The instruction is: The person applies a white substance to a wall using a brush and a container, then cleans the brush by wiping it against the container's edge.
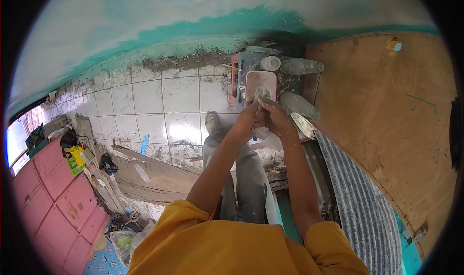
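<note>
My left hand and my right hand are close together in front of my body, their fingers closed around a pale, crumpled plastic bag. The bag's loose part hangs below my hands. From the top of my grip sticks out a small greenish-white end, which I cannot make out clearly. Just beyond my fingertips is a rectangular white plastic tub with a pinkish rim, partly covered by my hands.
Beside the tub are a white round container and dusty glass bottles. A brown board and corrugated sheet stand right. Dirty white tiles cover the surface ahead; pink panels and planks are left.
</note>
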